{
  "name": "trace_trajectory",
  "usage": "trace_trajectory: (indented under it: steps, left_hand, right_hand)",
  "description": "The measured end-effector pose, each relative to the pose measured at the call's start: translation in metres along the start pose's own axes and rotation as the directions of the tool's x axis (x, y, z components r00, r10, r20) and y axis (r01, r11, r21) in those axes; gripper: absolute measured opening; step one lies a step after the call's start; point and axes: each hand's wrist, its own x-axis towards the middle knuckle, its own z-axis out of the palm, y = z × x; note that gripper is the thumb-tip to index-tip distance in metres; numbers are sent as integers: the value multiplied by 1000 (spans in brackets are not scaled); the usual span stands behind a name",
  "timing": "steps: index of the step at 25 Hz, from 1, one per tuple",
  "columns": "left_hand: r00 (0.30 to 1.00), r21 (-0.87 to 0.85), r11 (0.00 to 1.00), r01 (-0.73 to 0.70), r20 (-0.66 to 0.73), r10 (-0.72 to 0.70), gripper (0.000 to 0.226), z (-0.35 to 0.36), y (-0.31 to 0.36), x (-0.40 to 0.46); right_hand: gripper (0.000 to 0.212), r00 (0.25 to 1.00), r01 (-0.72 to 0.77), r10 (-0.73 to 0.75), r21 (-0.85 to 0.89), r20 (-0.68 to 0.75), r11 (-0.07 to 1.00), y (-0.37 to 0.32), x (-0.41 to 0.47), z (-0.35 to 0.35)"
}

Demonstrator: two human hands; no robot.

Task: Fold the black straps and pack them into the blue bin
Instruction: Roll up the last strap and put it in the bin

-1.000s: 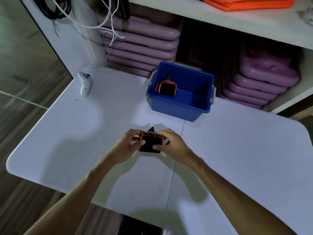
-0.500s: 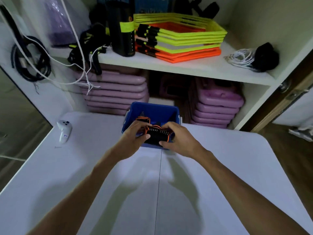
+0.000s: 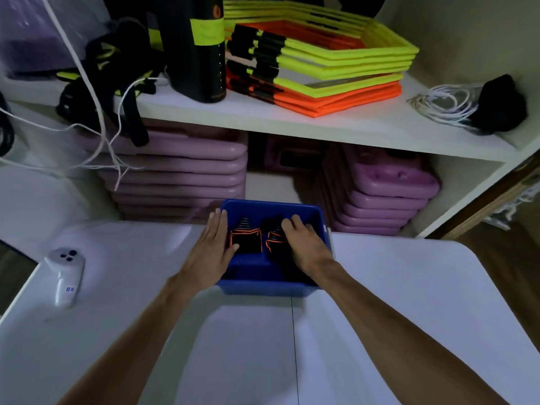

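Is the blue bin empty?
No. Two folded straps sit side by side in the bin, with the right hand on one.

A white table [image 3: 409, 302] carries the blue bin [image 3: 264, 288] and a white controller [image 3: 65, 276].

We see a blue bin [image 3: 264, 288] of smooth, slightly glossy plastic; folded straps [image 3: 245, 239] of matt black woven cloth with orange edging; a smooth matt white worktop [image 3: 409, 302]; and a controller [image 3: 65, 274] of glossy white plastic.

Single head view; faces forward-down; table [image 3: 409, 287] close
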Motion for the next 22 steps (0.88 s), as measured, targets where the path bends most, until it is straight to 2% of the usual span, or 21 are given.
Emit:
trace_trajectory:
  steps: [2,4,11,17,22]
  left_hand:
    - [1000,-70,997,-31,2,31,76,4,-6,0]
    - [999,-65,997,-52,-1,52,82,5,-11,0]
    - [999,-40,998,-38,-7,38,91,11,-10,-1]
    - [999,34,999,-36,41,34,89,-2,-8,1]
    - [997,72,995,-70,-10,71,93,-25,26,16]
  right_hand:
    - [72,999,-46,47,-29,13,999,-4,19,15]
    - [71,996,-76,77,-34,45,997,-6,31,26]
    - [51,992,-63,82,-194,93,979,-4,35,34]
    - [64,986,-164,162,39,45,986,-15,14,2]
    - [53,978,-155,185,264,-94,952,-2,-10,-39]
